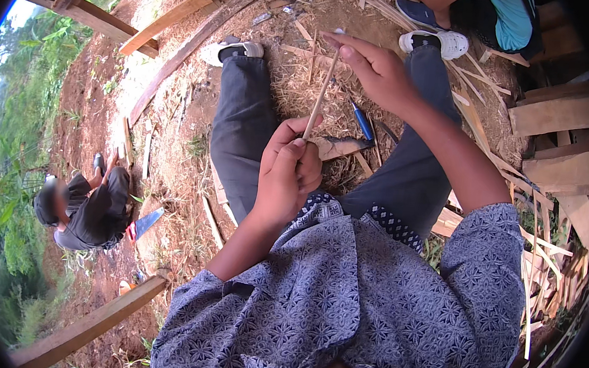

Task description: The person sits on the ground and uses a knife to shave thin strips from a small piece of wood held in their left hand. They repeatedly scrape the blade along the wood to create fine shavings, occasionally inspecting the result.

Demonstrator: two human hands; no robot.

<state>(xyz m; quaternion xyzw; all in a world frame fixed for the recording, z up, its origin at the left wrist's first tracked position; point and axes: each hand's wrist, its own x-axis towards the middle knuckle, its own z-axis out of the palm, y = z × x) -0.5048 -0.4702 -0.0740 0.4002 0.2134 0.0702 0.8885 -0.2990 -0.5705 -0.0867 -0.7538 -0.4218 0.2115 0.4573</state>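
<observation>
My left hand (289, 163) is closed around the lower part of a thin, pale wooden stick (323, 93) in front of my lap. The stick slants up and slightly right, away from me. At its far end is my right hand (376, 69), with long fingers reaching across the tip and the thumb close against it; the contact itself is partly hidden. On the ground between my legs lies a blue-handled tool (362, 123) with a thin dark tip. Beside it is a piece of wood (339, 148), partly covered by my left hand.
Shavings and wood strips (479, 81) litter the dirt around my feet. Stacked boards (563, 115) stand at right, and a beam (90, 323) crosses the lower left. A person (92, 203) squats at left near a handsaw (146, 223); another person's teal garment (511, 21) shows at top right.
</observation>
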